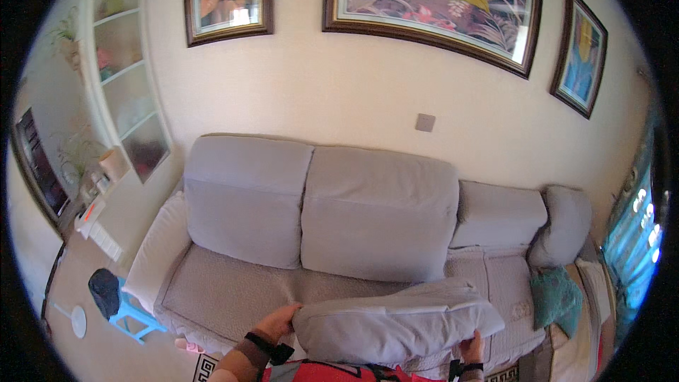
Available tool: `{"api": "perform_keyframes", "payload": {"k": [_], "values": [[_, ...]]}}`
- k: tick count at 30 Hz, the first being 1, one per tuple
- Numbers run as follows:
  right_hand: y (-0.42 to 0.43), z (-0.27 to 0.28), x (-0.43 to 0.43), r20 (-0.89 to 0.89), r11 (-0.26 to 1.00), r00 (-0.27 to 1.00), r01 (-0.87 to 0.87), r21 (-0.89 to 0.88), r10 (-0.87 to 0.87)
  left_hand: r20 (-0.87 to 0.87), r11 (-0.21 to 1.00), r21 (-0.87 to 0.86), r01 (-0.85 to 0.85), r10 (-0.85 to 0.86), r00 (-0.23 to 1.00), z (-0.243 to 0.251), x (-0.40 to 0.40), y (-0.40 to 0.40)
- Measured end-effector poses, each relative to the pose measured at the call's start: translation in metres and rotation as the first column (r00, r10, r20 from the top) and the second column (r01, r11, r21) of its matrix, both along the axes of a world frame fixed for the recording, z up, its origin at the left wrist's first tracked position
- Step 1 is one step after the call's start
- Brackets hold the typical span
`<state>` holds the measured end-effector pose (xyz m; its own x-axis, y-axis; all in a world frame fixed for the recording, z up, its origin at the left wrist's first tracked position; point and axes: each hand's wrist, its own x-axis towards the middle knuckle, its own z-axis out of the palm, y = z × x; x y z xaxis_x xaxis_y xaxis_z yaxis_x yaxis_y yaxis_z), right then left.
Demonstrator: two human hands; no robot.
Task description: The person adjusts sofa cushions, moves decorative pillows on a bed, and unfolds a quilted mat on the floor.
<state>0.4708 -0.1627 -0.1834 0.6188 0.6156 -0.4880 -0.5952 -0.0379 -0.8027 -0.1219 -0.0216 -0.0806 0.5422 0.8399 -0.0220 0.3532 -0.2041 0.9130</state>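
Note:
A grey fabric sofa cushion (392, 323) lies slantwise in front of me, above the front of the sofa seat (228, 286). My left hand (286, 318) grips its left end, with the fingers partly hidden by the cushion. At the lower right corner, my right hand (471, 347) holds the cover's edge. Both wrists wear dark straps. Behind the cushion stand two large grey back cushions, the left one (244, 201) and the right one (379, 212), leaning against the wall side of the sofa.
A smaller grey back cushion (496, 215) and a green pillow (556, 297) sit on the right. Left of the sofa arm (156, 254) stands a light blue stool (135, 318) with a dark item (104, 292) on it. Pink slippers (188, 346) lie on the floor. Framed pictures (435, 0) hang above.

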Motion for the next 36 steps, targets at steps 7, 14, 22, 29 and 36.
{"api": "perform_keyframes", "payload": {"k": [7, 14, 22, 29, 36], "values": [[0.068, 0.148, -0.016, 0.311, 0.959, 0.938, 0.067, 0.275, -0.155, 0.63, 0.703, -0.655, 0.277, 0.305, 0.715, -0.053, 0.028, 0.125], [0.091, 0.218, -0.003, 0.359, 0.948, 0.933, -0.096, 0.303, -0.021, 0.46, 0.999, 0.054, 0.0, -0.025, 0.887, 0.08, 0.026, 0.131], [0.136, 0.256, -0.111, 0.469, 0.967, 0.88, -0.175, 0.184, 0.07, 0.493, 0.883, -0.387, -0.264, 0.441, 0.75, -0.044, -0.084, 0.094], [0.145, 0.153, -0.11, 0.349, 0.976, 0.911, -0.195, -0.102, 0.219, 0.564, 0.552, -0.82, 0.149, 0.739, 0.368, -0.101, -0.084, 0.042], [0.127, 0.117, -0.106, 0.22, 0.94, 0.933, -0.228, -0.255, 0.286, 0.474, 0.392, -0.872, 0.293, 0.824, 0.309, -0.1, -0.078, 0.014]]}}
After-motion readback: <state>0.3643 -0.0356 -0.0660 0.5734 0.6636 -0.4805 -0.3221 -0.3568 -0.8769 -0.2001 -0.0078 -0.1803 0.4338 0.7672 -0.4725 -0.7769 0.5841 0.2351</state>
